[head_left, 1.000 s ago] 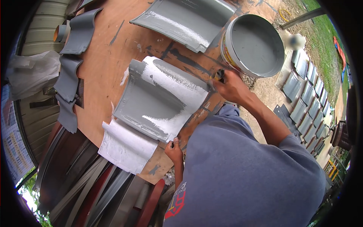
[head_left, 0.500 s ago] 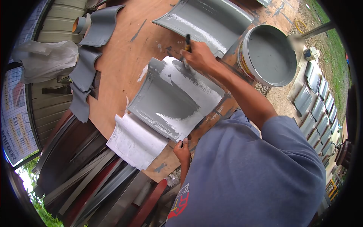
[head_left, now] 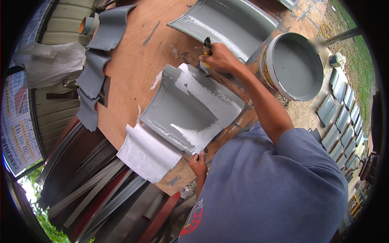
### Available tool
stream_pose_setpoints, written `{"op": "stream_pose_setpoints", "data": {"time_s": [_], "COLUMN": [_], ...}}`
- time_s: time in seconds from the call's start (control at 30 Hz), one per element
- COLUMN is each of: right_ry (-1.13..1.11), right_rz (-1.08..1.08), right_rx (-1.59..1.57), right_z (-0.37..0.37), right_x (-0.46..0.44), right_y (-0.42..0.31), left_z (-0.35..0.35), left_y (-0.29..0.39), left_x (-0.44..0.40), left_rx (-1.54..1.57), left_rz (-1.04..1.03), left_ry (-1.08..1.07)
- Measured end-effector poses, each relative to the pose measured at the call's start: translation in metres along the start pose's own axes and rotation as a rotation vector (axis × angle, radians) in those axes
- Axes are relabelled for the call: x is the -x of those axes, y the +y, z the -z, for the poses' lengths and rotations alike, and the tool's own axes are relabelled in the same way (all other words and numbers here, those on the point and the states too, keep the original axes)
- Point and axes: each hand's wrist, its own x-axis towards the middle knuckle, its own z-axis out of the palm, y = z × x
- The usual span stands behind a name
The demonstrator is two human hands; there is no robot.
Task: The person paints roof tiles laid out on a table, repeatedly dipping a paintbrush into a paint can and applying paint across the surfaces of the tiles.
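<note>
A curved roof tile point(head_left: 178, 101), partly coated in grey paint with white patches still showing, lies on the wooden table. At its near corner my left hand point(head_left: 198, 164) grips the edge between thumb and fingers. My right hand point(head_left: 223, 58) is closed around a paintbrush point(head_left: 207, 46) with a black and yellow handle, over the tile's far edge. The brush points downward; whether its bristles touch the tile I cannot tell. A large bucket of grey paint point(head_left: 298, 65) stands to the right of my right forearm. Beside the grey tile lies a white tile point(head_left: 150, 156).
Another grey tile point(head_left: 227, 24) rests at the table's far side. Several grey tiles point(head_left: 91, 73) line the left edge of the wooden table point(head_left: 137, 69). Long metal trims point(head_left: 105, 194) lie below it on the left. More tiles point(head_left: 338, 121) are laid on the ground at right.
My right hand and the brush have shifted slightly, the brush now at the tile's far edge rather than over its white surface. My left hand keeps its hold on the corner.
</note>
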Motion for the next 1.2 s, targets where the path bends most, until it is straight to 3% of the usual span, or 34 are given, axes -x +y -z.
{"op": "stream_pose_setpoints", "data": {"time_s": [0.13, 0.2, 0.37, 0.47, 0.6, 0.77, 0.83, 0.87, 0.93, 0.97, 1.07, 1.2], "right_ry": [-0.01, 0.098, -0.077, -0.027, -0.089, -0.027, -0.093, -0.095, -0.464, -0.529, -0.5, -0.383], "right_rz": [-0.012, 0.143, 0.14, 0.235, 0.315, 0.307, 0.554, 0.562, 0.249, 0.193, 0.252, 0.298], "right_rx": [0.014, -0.084, 0.075, -0.059, -0.01, -0.151, 0.037, 0.039, 0.143, 0.235, 0.325, 0.241], "right_z": [0.004, -0.01, -0.014, -0.012, -0.019, -0.022, -0.018, -0.01, 0.02, 0.032, 0.045, 0.006], "right_x": [-0.004, -0.002, -0.012, -0.019, -0.018, -0.01, -0.002, -0.003, 0.002, 0.005, 0.008, -0.021], "right_y": [-0.012, -0.017, -0.017, -0.017, -0.015, -0.015, -0.023, -0.026, -0.043, -0.056, -0.074, -0.063], "left_z": [0.003, 0.004, 0.004, -0.003, 0.002, -0.006, -0.007, -0.007, -0.006, -0.006, -0.011, -0.008], "left_y": [-0.003, -0.005, -0.005, -0.006, 0.0, -0.011, -0.017, -0.021, -0.023, -0.021, -0.028, -0.019], "left_x": [-0.003, -0.003, -0.003, 0.001, 0.002, 0.002, -0.001, -0.002, 0.002, 0.001, -0.002, 0.0], "left_rx": [0.03, 0.058, 0.021, 0.054, 0.0, 0.049, 0.053, 0.05, 0.048, 0.056, 0.081, 0.064], "left_rz": [-0.026, -0.005, -0.027, -0.035, -0.01, -0.071, -0.097, -0.095, -0.086, -0.083, -0.088, -0.122], "left_ry": [-0.023, -0.047, -0.032, 0.027, 0.001, 0.053, 0.06, 0.054, 0.051, 0.049, 0.058, 0.076]}}
